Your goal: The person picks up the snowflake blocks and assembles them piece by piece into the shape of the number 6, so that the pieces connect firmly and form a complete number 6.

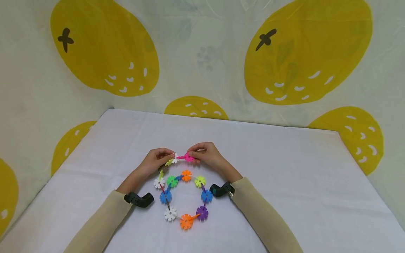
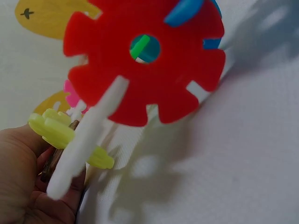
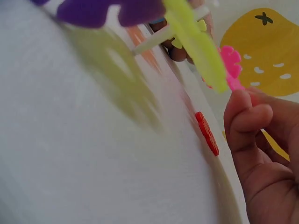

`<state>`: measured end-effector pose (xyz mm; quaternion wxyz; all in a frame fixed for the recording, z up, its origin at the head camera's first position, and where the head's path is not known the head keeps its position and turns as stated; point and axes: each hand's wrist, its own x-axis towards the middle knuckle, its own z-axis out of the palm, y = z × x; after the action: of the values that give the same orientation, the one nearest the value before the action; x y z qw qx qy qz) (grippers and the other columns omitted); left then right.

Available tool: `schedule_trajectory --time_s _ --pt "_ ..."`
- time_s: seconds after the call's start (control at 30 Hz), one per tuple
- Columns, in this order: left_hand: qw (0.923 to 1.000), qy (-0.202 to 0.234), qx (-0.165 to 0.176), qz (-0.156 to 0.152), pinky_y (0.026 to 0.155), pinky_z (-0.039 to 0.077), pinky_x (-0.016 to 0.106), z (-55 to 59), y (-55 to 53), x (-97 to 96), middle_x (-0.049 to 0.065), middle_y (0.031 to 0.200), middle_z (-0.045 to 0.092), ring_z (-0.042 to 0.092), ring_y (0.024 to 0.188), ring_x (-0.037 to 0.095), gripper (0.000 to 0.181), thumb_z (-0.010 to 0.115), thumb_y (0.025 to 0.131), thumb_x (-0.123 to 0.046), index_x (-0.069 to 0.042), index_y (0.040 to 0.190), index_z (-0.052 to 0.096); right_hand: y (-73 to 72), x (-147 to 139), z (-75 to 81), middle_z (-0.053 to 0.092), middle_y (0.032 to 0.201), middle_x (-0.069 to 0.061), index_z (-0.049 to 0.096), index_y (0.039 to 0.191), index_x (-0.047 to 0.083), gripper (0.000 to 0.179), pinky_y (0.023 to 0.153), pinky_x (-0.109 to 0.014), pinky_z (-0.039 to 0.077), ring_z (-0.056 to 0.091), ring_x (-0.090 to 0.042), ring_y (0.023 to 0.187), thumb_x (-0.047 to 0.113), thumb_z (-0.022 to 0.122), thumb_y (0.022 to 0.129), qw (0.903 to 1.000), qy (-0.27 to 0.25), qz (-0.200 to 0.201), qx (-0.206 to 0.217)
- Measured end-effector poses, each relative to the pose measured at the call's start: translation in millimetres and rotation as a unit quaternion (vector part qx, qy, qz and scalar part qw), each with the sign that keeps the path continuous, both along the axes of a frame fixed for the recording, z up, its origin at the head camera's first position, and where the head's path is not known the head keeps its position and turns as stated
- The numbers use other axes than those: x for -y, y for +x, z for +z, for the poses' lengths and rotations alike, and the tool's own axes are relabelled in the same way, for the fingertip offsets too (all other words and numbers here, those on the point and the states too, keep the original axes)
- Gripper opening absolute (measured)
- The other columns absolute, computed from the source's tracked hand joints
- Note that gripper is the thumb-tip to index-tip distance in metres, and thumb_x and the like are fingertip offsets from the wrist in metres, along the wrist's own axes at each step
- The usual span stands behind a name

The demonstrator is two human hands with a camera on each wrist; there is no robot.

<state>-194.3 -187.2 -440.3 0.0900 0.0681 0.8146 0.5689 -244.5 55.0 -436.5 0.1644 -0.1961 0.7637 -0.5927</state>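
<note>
In the head view my left hand (image 1: 154, 162) pinches a white interlocking disc (image 1: 175, 160) by its edge. My right hand (image 1: 209, 155) pinches a bright pink disc (image 1: 189, 158) between thumb and fingers. An edge-on pink disc (image 1: 180, 157) spans the two. From the left hand, edge-on yellow discs (image 1: 161, 174) run down to another white disc (image 1: 159, 183), beside a closed ring of linked discs with an orange disc (image 1: 186, 222) at its near side. A red disc (image 2: 107, 56) looms large in the left wrist view, partly blocking the left hand (image 2: 23, 172).
A white cloth covers the table (image 1: 284, 168). Behind it hangs a curtain (image 1: 202, 70) printed with large yellow fruit. Black wrist cameras sit on both forearms, the right one (image 1: 220, 190) close to the ring's blue disc (image 1: 207, 196).
</note>
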Motion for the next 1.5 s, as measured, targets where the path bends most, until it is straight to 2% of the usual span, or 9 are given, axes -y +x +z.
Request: schedule_trajectory --time_s 0.23,0.4,0.6,0.7,0.83,1.03,1.17,1.33,1.5 --pt "0.9999 -0.010 -0.003 0.003 0.055 0.043 0.022 -1.7 1.1 0.8 0.002 0.081 0.063 0.050 0.065 0.015 0.030 0.064 0.096 -0.023 0.002 0.113 0.067 4.7 4.8 -1.3 0.071 0.090 -0.009 0.073 0.101 -0.002 0.019 0.056 -0.019 0.049 0.063 -0.010 0.063 0.011 0.072 0.089 0.9999 -0.005 0.008 -0.003" --pt "0.9999 -0.005 -0.004 0.011 0.057 0.045 0.021 -1.3 -0.7 -1.6 0.003 0.087 0.064 0.052 0.069 0.014 0.034 0.063 0.096 -0.026 0.001 0.116 0.065 4.2 6.1 -1.3 0.073 0.084 -0.007 0.074 0.100 0.000 0.020 0.053 -0.019 0.046 0.062 -0.009 0.060 0.015 0.074 0.087 0.9996 -0.020 -0.019 -0.002" --pt "0.9994 -0.024 0.011 -0.021 0.052 0.039 0.022 1.9 -0.6 0.2 0.003 0.088 0.064 0.046 0.059 0.014 0.035 0.062 0.097 -0.030 -0.002 0.117 0.068 2.6 4.2 -1.7 0.072 0.083 -0.006 0.074 0.101 -0.001 0.020 0.053 -0.020 0.046 0.058 -0.012 0.057 0.014 0.074 0.088 0.9996 -0.022 0.006 -0.014" --pt "0.9994 -0.021 0.012 -0.024 0.053 0.039 0.022 2.6 -0.4 1.1 0.004 0.090 0.065 0.047 0.063 0.015 0.034 0.061 0.097 -0.028 -0.001 0.117 0.068 1.2 2.1 -2.6 0.069 0.080 -0.004 0.073 0.102 0.000 0.019 0.054 -0.021 0.046 0.055 -0.012 0.060 0.015 0.070 0.091 0.9993 -0.006 0.008 -0.037" --pt "0.9996 -0.016 0.017 -0.013 0.057 0.044 0.022 2.4 -0.1 1.6 0.004 0.098 0.066 0.052 0.075 0.018 0.033 0.060 0.098 -0.028 -0.002 0.117 0.068 -1.0 -2.5 -3.1 0.066 0.087 -0.004 0.074 0.103 0.004 0.016 0.060 -0.021 0.046 0.055 -0.013 0.068 0.013 0.071 0.090 0.9971 0.032 -0.004 -0.069" --pt "0.9999 -0.006 0.014 0.003 0.053 0.044 0.022 2.2 -0.3 3.1 0.007 0.091 0.061 0.050 0.067 0.017 0.034 0.060 0.098 -0.030 -0.002 0.116 0.067 -6.6 -9.5 -2.8 0.057 0.100 -0.011 0.073 0.108 0.002 0.030 0.066 -0.020 0.044 0.053 -0.016 0.076 0.012 0.081 0.080 0.9914 0.088 0.024 -0.094" --pt "0.9997 -0.010 0.010 0.018 0.053 0.043 0.021 2.3 -0.7 3.5 0.009 0.093 0.063 0.050 0.068 0.016 0.033 0.060 0.098 -0.029 -0.002 0.117 0.067 -8.1 -12.0 -1.9 0.054 0.094 -0.008 0.073 0.106 0.002 0.028 0.065 -0.020 0.043 0.051 -0.015 0.075 0.011 0.081 0.080 0.9898 0.104 0.043 -0.087" --pt "0.9997 -0.008 0.006 0.024 0.053 0.041 0.021 2.4 -1.2 2.5 0.011 0.097 0.064 0.049 0.070 0.015 0.032 0.059 0.099 -0.025 0.000 0.118 0.066 -8.4 -14.3 -1.5 0.060 0.084 -0.005 0.069 0.102 0.004 0.022 0.063 -0.020 0.044 0.051 -0.015 0.069 0.010 0.078 0.083 0.9938 0.085 0.052 -0.049" --pt "0.9996 -0.002 0.003 0.028 0.051 0.040 0.021 18.6 8.5 -3.0 0.005 0.085 0.060 0.046 0.061 0.012 0.029 0.057 0.100 -0.017 0.005 0.116 0.065 -9.2 -16.6 -2.8 0.067 0.090 -0.006 0.065 0.102 0.002 0.019 0.067 -0.021 0.052 0.059 -0.015 0.073 0.008 0.074 0.086 0.9967 0.052 0.053 -0.033"
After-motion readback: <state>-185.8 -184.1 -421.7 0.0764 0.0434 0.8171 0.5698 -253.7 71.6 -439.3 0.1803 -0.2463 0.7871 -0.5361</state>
